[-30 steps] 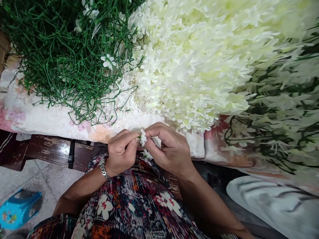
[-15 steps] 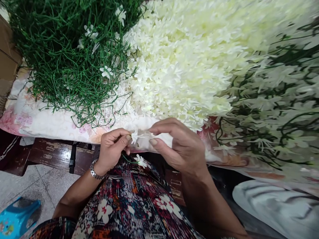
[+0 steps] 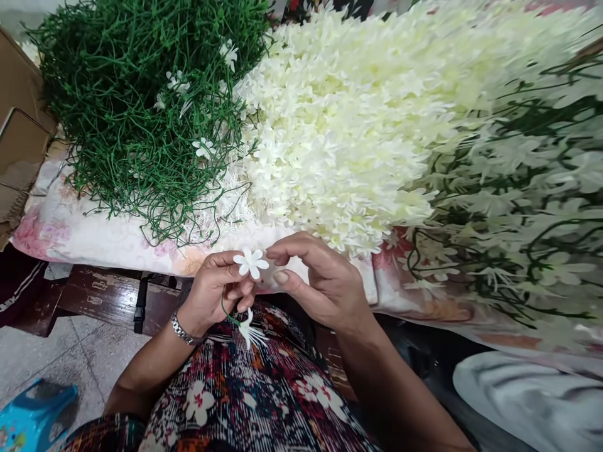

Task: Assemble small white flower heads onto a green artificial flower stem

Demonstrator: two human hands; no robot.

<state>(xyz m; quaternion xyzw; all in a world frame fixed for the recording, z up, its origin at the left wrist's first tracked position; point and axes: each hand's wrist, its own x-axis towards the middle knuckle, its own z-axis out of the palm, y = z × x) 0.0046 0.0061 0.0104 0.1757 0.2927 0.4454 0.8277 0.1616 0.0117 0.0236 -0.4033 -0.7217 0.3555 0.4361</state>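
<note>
Between the thumb and fingers of my left hand (image 3: 218, 285) is pinched a green artificial flower stem (image 3: 228, 312). One white flower (image 3: 251, 263) faces up at the fingertips, its petals spread. A second white blossom (image 3: 249, 331) with thin stamens dangles from the stem below that hand. Just right of the upper flower is my right hand (image 3: 320, 276), its thumb and forefinger apart with nothing visible between them. Beyond both hands lies a heap of loose white blossoms (image 3: 339, 125). A tangled pile of green stems (image 3: 136, 113) sits to its left.
A floral cloth (image 3: 108, 242) covers the work surface. White flowers on green stems (image 3: 527, 201) are heaped at right. A cardboard box (image 3: 21, 119) stands at far left. Below are a blue plastic stool (image 3: 40, 414), a wooden bench (image 3: 101, 295) and a light grey rounded thing (image 3: 527, 395).
The upper flower has turned from side-on to facing up. My right hand has shifted slightly left and down, staying open. The dangling blossom hangs lower and farther left.
</note>
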